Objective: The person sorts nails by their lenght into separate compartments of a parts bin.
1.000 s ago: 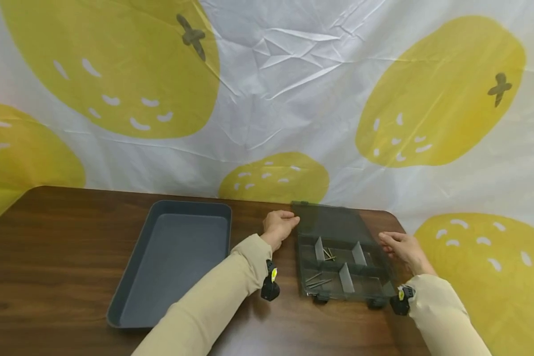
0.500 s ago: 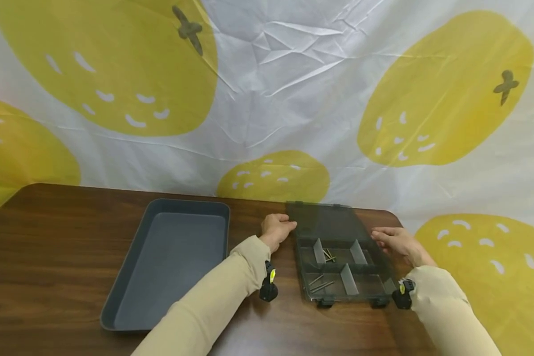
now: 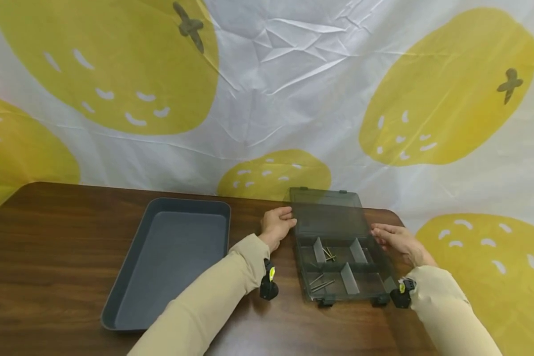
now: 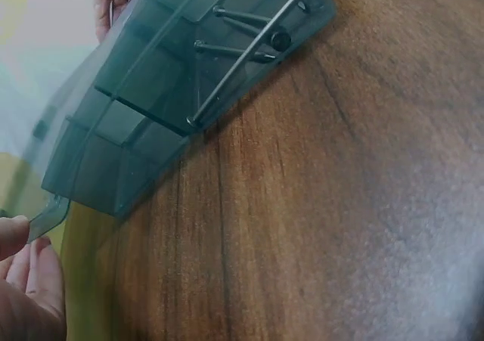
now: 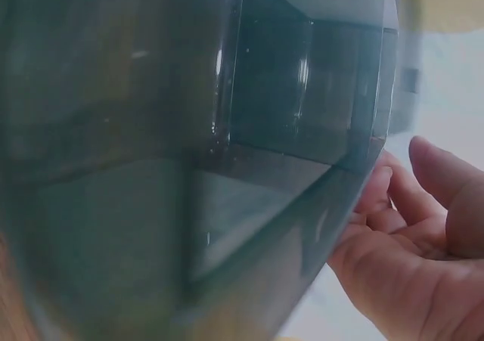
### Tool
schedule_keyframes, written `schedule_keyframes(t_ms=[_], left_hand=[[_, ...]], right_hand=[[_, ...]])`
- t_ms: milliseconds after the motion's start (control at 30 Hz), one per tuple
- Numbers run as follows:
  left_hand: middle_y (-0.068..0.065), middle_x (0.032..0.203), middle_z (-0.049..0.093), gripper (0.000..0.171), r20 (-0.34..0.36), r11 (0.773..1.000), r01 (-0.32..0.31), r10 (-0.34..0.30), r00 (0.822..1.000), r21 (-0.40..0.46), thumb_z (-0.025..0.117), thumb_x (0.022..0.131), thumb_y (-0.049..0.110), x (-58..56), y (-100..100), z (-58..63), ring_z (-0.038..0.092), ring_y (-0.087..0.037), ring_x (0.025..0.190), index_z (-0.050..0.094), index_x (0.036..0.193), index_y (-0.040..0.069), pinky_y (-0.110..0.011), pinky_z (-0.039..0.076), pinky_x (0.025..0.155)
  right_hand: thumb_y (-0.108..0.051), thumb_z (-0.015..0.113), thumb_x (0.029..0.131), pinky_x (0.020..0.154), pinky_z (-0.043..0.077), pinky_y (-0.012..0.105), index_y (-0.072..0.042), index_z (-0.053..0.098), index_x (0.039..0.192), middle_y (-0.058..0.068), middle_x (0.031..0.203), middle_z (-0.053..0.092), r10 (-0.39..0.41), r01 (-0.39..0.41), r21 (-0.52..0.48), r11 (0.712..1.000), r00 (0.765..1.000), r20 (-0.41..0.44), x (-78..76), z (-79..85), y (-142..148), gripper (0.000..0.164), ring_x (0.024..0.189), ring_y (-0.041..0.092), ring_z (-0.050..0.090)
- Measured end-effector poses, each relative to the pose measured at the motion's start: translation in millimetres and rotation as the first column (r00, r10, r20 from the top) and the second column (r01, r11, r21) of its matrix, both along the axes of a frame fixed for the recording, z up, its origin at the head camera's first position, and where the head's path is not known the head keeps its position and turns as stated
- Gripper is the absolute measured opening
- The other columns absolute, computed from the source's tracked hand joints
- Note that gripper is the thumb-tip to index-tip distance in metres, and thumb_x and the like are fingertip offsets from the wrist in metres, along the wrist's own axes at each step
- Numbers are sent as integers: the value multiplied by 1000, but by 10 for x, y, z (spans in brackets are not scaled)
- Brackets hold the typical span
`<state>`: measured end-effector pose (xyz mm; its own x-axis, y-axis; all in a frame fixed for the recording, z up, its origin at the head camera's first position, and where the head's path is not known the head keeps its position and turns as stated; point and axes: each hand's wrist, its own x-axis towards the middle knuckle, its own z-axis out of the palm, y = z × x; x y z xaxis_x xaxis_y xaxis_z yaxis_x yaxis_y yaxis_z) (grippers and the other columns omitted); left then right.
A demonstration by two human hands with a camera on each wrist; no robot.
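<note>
A smoky see-through compartment box (image 3: 338,296) stands on the table with its lid (image 3: 327,212) tilted up at the back. White dividers part its inside. Several brass-coloured screws (image 3: 329,254) and several silver nail-like pieces (image 3: 322,286) lie in two left compartments. My left hand (image 3: 277,227) is at the lid's left edge; in the left wrist view its thumb and fingers pinch a clear rim piece (image 4: 49,218). My right hand (image 3: 398,242) is at the lid's right edge. In the right wrist view its thumb stands apart from the loosely bent fingers beside the box.
Left of my left arm lies a grey rectangular tray (image 3: 224,237) on the brown wooden table (image 3: 49,257). A white curtain (image 3: 258,123) with yellow fruit prints hangs right behind the table's back edge. Two latches (image 3: 326,302) stick out at the box's front.
The lid's far edge has risen, now standing higher against the curtain. Both hands have shifted slightly with it, and the right hand has come a little closer to the lid.
</note>
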<state>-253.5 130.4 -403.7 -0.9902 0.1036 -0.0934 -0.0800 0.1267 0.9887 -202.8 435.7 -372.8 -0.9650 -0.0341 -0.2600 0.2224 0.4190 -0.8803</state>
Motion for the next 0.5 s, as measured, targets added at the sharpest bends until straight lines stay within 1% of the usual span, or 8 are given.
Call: schedule_keyframes(t_ms=[67,133,200,267,300,400,467,500], left_hand=[[-10,115,67,41,-22,1000,4,-5,1000,-4,67,85,5,-6,1,32,59,-24,112,61,125,7,-32,49,90],[-8,115,67,42,-48,1000,8,-9,999,-17,67,85,5,-9,-1,65,61,-23,110,60,126,10,-31,50,89],[-7,113,68,43,-81,1000,7,-9,997,-26,68,84,5,-9,-2,91,63,-21,107,61,126,11,-31,50,87],[-6,110,69,41,-123,999,4,-8,992,-36,69,84,5,-7,-2,108,65,-20,103,63,124,12,-29,51,86],[-6,109,70,40,-143,999,1,-6,990,-35,69,83,4,-6,-1,115,66,-20,100,63,123,11,-29,52,84],[-7,106,71,36,-215,999,-15,6,977,-38,70,83,5,-2,-3,126,67,-20,97,66,118,9,-28,52,82],[-8,103,71,33,-264,998,-24,11,964,-49,70,83,5,4,-5,136,68,-21,95,68,115,8,-28,52,81],[-8,102,71,31,-288,998,-29,11,957,-59,70,83,6,9,-7,140,68,-21,94,68,114,8,-27,52,80]], right_hand=[[-16,40,101,59,44,14,15,21,141,-19,85,59,-19,19,-73,997,1000,-5,3,5,-3,54,68,-4,50],[-18,41,101,59,44,14,8,27,140,-17,83,59,-38,37,-159,987,999,-5,5,13,-9,49,68,-4,51],[-22,43,101,60,45,14,-5,38,135,-15,83,60,-52,50,-230,972,999,-3,11,28,-16,38,70,-3,54],[-28,43,100,63,46,15,-17,44,125,-14,84,59,-57,55,-279,959,998,-2,22,49,-25,27,74,-2,56],[-32,43,100,65,46,15,-20,46,118,-13,85,59,-63,60,-302,952,998,-1,29,60,-27,22,76,0,56],[-41,39,99,71,48,17,-24,49,111,-10,91,59,-65,61,-379,923,998,2,60,99,-32,24,83,3,58],[-45,35,98,74,48,19,-22,48,112,-9,95,59,-59,53,-409,911,998,-3,85,120,-28,31,86,4,58],[-47,34,98,75,48,19,-19,47,116,-9,96,59,-57,49,-422,905,998,-6,98,130,-24,35,87,5,59]])
